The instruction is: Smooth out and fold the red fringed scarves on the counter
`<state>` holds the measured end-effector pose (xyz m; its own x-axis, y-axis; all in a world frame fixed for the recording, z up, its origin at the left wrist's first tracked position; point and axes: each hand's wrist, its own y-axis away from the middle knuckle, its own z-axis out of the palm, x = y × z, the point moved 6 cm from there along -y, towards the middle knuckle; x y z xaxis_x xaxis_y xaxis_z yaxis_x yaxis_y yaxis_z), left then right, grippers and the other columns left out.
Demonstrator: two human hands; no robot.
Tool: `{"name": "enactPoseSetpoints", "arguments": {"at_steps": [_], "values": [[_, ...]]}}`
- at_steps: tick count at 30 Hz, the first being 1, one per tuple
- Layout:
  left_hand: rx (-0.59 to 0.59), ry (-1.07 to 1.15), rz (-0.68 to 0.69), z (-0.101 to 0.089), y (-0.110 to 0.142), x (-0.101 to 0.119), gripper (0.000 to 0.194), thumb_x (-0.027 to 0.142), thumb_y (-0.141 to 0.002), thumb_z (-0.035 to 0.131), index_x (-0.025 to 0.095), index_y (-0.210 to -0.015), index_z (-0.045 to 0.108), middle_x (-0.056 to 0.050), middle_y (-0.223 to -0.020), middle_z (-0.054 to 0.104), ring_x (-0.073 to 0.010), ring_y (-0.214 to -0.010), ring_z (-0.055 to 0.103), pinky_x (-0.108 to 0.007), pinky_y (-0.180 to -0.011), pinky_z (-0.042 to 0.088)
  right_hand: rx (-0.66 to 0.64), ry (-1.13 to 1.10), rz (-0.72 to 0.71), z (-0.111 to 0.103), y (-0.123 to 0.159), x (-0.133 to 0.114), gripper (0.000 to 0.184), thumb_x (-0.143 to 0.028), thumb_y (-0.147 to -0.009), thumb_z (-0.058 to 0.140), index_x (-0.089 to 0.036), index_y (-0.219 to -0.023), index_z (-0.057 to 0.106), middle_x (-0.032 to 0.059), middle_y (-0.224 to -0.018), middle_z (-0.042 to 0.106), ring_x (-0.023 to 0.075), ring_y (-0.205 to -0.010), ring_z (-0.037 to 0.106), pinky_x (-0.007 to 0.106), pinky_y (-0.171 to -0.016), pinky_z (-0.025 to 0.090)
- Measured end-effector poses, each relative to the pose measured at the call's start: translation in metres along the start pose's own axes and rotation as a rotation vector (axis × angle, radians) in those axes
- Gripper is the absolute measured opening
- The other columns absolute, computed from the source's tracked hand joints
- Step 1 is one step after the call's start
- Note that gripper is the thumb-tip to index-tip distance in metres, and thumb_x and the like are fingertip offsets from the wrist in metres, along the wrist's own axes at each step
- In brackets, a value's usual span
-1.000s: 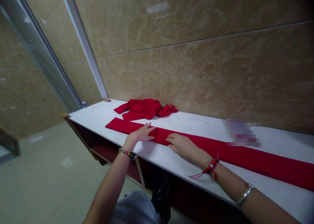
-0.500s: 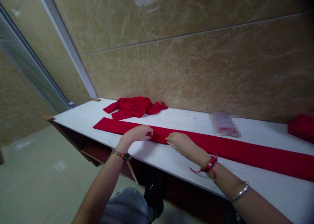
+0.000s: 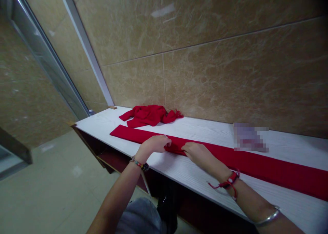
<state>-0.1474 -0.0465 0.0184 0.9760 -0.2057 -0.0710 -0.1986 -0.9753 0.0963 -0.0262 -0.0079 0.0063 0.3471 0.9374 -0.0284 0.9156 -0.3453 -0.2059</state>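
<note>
In the head view, a long red cloth [image 3: 256, 164], folded into a flat band, lies lengthwise along a white bench [image 3: 208, 128]; its left end rests on the top, while its right end runs out at the edge of the frame. Both hands are on it, side by side with a short gap between them, towards its left part. The left hand [image 3: 156, 144] has its fingers curled, pinching the band; the right hand [image 3: 197, 152] has its fingertips drawn together on the near edge — the cloth looks slightly puckered between the two.

A beaded bracelet [image 3: 139, 164] circles the left wrist; a red cord bracelet [image 3: 232, 181] and, higher up the arm, a silver bangle [image 3: 269, 217] are on the right. Behind the band, well left of the right hand, a crumpled red cloth [image 3: 151, 115] with a fringed tip lies near the tiled wall [image 3: 230, 77]. Farther right, also behind the band, sits a pixelated item [image 3: 248, 137] — what it is cannot be made out. Dark compartments [image 3: 112, 159] open below the bench top, above a pale floor [image 3: 58, 193].
</note>
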Motion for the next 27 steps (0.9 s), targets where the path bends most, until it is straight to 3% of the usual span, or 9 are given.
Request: {"name": "enactPoseSetpoints", "arguments": {"at_steps": [13, 22, 27], "values": [[0.05, -0.025, 0.028, -0.014, 0.006, -0.002, 0.023, 0.008, -0.073, 0.044, 0.018, -0.081, 0.062, -0.004, -0.082, 0.065, -0.0148, -0.073, 0.056, -0.022, -0.064, 0.041, 0.142, 0.0, -0.021, -0.009, 0.002, 0.001, 0.018, -0.012, -0.083, 0.045, -0.015, -0.085, 0.064, 0.0075, -0.088, 0.065, 0.0176, -0.083, 0.058, 0.026, -0.075, 0.042], [-0.005, -0.041, 0.046, 0.003, 0.002, 0.002, 0.021, 0.006, -0.068, 0.046, 0.018, -0.077, 0.06, -0.002, -0.076, 0.063, -0.0139, -0.066, 0.053, -0.022, -0.055, 0.038, 0.023, 0.029, -0.157, -0.01, 0.011, -0.015, 0.016, -0.011, -0.082, 0.048, -0.014, -0.083, 0.064, 0.0063, -0.086, 0.063, 0.0171, -0.08, 0.056, 0.026, -0.07, 0.041], [-0.011, -0.009, 0.009, -0.004, 0.003, 0.001, 0.016, 0.015, -0.073, 0.051, 0.017, -0.085, 0.06, -0.004, -0.084, 0.063, -0.0158, -0.074, 0.056, -0.024, -0.065, 0.042, 0.007, -0.057, -0.128, -0.01, 0.011, -0.01, 0.02, -0.015, -0.085, 0.045, -0.014, -0.088, 0.065, 0.0085, -0.092, 0.063, 0.0171, -0.087, 0.055, 0.027, -0.076, 0.042]]}}
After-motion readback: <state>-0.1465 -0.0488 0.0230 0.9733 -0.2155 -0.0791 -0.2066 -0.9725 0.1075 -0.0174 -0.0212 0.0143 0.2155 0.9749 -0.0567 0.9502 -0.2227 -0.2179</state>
